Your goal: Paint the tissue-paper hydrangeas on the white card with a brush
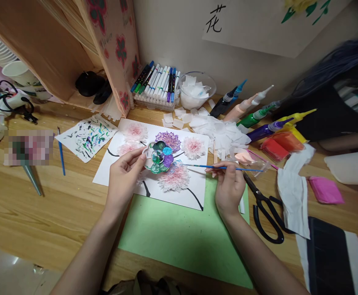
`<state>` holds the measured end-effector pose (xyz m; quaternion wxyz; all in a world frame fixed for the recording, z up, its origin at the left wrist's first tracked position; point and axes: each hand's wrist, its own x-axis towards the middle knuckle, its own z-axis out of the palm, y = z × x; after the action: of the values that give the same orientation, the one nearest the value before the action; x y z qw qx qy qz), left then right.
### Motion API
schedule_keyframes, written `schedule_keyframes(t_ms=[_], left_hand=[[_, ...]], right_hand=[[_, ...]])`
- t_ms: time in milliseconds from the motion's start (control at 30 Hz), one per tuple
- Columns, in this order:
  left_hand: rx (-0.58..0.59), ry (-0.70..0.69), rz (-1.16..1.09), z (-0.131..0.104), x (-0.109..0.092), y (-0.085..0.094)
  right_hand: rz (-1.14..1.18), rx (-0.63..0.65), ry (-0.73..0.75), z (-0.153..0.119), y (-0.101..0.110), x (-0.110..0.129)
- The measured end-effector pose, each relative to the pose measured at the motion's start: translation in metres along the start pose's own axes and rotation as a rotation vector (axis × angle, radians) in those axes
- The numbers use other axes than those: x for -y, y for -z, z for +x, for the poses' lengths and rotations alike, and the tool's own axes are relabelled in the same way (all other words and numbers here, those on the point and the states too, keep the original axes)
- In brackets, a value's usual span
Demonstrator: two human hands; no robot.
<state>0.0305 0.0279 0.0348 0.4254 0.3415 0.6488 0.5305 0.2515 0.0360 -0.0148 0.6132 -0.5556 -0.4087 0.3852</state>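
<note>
Pinched at its rim, a small flower-shaped paint palette (159, 157) with green, purple and blue paint is in my left hand (124, 174). My right hand (230, 186) is closed around a thin blue paintbrush (211, 166), its tip pointing left near the palette. Below both lies a white sheet (105, 177) bearing fluffy paper flowers and black stem strokes. A pink flower (175, 179) sits just under the palette, partly covered by it. Behind the palette is a purple flower (168, 141); another pink flower (194, 148) is to its right. A green sheet (182, 233) lies nearest me.
At the right are black scissors (266, 209), a crumpled tissue (294, 192) and several paint bottles (259, 116). Paper scraps (220, 133), a glass bowl (197, 90) and a marker box (157, 88) stand behind. A paint-smeared tissue (88, 137) and another brush (61, 151) lie left.
</note>
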Motion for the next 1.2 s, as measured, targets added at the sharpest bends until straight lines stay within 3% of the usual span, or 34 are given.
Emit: schedule_keyframes(t_ms=[1200], left_hand=[[-0.008,0.018,0.007,-0.0001,-0.0003,-0.0007]], right_hand=[[0.041,-0.136,0.033,0.0030,-0.0007,0.0006]])
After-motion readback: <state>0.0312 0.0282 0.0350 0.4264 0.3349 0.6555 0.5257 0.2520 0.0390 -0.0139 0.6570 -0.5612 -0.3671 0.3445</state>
